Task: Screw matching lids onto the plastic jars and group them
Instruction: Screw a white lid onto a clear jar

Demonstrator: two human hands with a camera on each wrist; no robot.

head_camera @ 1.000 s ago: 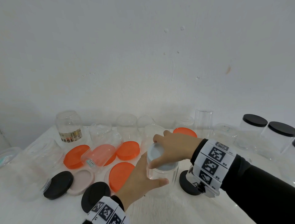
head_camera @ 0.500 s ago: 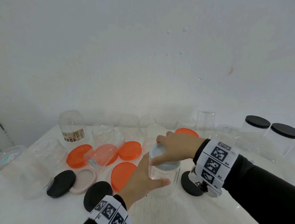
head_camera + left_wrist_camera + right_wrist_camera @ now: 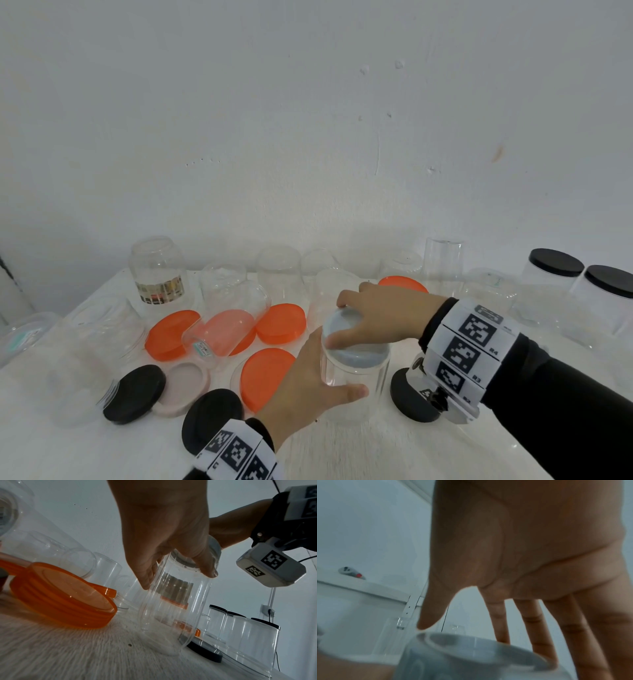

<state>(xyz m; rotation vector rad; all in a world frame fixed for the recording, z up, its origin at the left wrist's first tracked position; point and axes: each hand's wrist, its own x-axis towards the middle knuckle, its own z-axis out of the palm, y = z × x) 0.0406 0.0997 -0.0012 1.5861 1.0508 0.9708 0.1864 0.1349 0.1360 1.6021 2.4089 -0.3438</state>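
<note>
A clear ribbed plastic jar [image 3: 356, 380] stands upright on the white table near the front centre. My left hand [image 3: 308, 380] grips its side, with the thumb across the front. A pale grey lid [image 3: 356, 349] sits on the jar's mouth. My right hand [image 3: 376, 315] reaches in from the right and holds the lid's rim from above with curled fingers. In the left wrist view, my left hand [image 3: 163, 547] wraps the jar [image 3: 175, 608] just below the lid [image 3: 214, 547]. In the right wrist view, my right hand's fingertips [image 3: 537, 642] touch the lid [image 3: 471, 658].
Several orange lids [image 3: 263, 377], black lids [image 3: 135, 394] and one pink lid [image 3: 185, 380] lie to the left of the jar. A clear jar [image 3: 226, 325] lies on its side there. Open clear jars [image 3: 157, 270] line the wall. Two black-lidded jars [image 3: 551, 284] stand at the right.
Both hands keep their hold on the jar and the lid. The right hand's fingers have shifted slightly round the lid's rim, and the view has drifted a little.
</note>
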